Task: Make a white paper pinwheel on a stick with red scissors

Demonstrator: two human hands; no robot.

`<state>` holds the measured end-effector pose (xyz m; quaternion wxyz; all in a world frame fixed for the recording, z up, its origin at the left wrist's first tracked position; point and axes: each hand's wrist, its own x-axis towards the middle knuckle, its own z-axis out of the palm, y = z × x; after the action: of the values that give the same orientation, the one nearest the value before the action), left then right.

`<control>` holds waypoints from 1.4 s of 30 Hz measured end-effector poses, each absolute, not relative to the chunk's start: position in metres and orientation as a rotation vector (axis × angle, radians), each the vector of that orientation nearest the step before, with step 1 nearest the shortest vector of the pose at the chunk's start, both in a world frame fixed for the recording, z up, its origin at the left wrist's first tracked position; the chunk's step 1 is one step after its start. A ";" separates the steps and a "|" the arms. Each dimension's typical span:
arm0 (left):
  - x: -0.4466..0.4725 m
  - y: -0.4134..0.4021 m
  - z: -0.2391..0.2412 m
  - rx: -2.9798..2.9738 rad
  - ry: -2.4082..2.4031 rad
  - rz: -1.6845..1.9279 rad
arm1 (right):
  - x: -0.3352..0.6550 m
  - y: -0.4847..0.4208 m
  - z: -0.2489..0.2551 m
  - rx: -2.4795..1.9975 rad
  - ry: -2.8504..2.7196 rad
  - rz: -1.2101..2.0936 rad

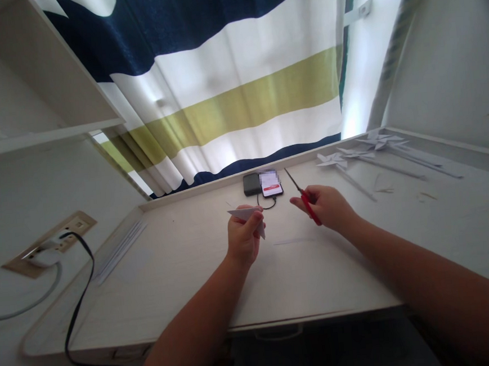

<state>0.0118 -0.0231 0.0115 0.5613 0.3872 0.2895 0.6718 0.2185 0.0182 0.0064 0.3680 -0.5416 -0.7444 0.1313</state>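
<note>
My left hand is closed around a folded piece of white paper, held up over the middle of the pale desk. To its right, my right hand grips red-handled scissors, whose dark blades point up and to the left, away from the paper. The two hands are a short gap apart and the blades do not touch the paper.
A phone lies beside a dark power bank at the desk's far edge, joined by a short cable. Several white paper pinwheels lie at the far right. White strips lie left. A black cable runs from a wall socket. A striped curtain hangs behind.
</note>
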 end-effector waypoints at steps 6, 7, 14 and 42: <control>0.014 -0.026 0.015 0.865 0.699 1.484 | 0.223 0.035 -0.005 -1.544 -2.003 0.334; 0.014 -0.027 0.015 0.858 0.704 1.466 | 0.223 0.036 -0.006 -1.564 -2.014 0.333; 0.010 -0.027 0.017 0.809 0.736 1.399 | 0.230 0.042 -0.008 -1.693 -2.043 0.299; 0.008 -0.015 0.007 0.794 0.768 1.136 | 0.226 0.026 0.004 -1.396 -2.132 0.270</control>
<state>0.0079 -0.0149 0.0075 0.7023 0.3569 0.3449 0.5104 0.2259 0.0263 0.0040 0.2854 -0.5222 -0.7973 0.1009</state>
